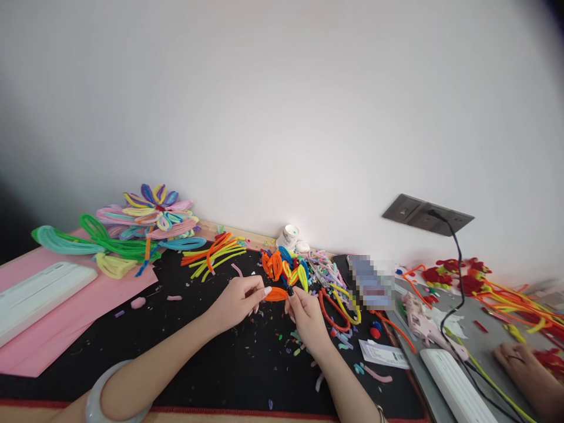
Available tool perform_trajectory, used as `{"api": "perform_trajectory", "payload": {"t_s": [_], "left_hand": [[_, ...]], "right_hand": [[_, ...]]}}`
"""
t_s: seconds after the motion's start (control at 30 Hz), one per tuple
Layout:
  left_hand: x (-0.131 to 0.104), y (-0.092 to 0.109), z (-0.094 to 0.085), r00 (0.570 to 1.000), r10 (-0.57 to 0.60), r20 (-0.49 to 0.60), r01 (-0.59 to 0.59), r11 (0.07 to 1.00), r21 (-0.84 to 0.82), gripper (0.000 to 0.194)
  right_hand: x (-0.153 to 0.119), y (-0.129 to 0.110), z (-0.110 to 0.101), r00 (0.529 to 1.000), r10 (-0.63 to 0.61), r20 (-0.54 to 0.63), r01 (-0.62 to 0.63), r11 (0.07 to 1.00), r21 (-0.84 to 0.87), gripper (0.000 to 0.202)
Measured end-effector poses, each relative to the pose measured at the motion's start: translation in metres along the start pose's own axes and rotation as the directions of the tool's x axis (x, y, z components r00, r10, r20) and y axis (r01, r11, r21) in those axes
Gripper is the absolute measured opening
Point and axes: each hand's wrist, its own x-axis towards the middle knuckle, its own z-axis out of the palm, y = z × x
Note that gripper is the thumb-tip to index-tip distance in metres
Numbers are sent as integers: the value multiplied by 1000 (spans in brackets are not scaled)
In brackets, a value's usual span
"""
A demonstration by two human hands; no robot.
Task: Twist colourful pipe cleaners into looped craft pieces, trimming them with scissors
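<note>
Between my hands is a small petal-shaped bundle of orange pipe cleaners [275,294], held over the black mat [207,358]. My left hand [240,301] pinches its left end between thumb and finger. At the other end, my right hand [305,314] grips with thumb and fingertips closed. Just behind them lies a pile of looped pipe-cleaner petals [291,271] in orange, yellow, blue and green. Straight orange and yellow pipe cleaners [215,254] lie beyond my left hand. Red and yellow loops [337,311] rest to the right of my right hand.
Pipe-cleaner flowers [161,211] and a white case [48,294] are at the left. Cut scraps [324,265] litter the mat near a paper cup [289,235] and phone [371,282]. A pink glue gun [429,326], black cable [460,276] and another person's hand [522,364] are at right.
</note>
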Motion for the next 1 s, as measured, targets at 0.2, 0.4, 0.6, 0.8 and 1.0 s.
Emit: {"api": "perform_trajectory", "payload": {"t_s": [0.2,0.4,0.6,0.8,1.0], "left_hand": [[2,-3,0,999,26,-32,-23,997,77,38],[2,-4,2,985,113,-128,-87,977,197,39],[8,-10,-11,979,111,-173,-66,966,249,32],[19,-30,-48,889,219,-402,60,815,577,18],[23,-49,-75,888,191,-418,251,561,789,27]], "right_hand": [[0,-2,-1,999,10,33,-10,1000,0,35],[1,-10,0,996,-92,-22,86,974,-210,33],[3,6,-4,976,-16,-218,-6,995,-98,33],[16,19,-17,911,72,-407,-114,990,-80,28],[22,22,-21,915,81,-396,-154,976,-154,25]]}}
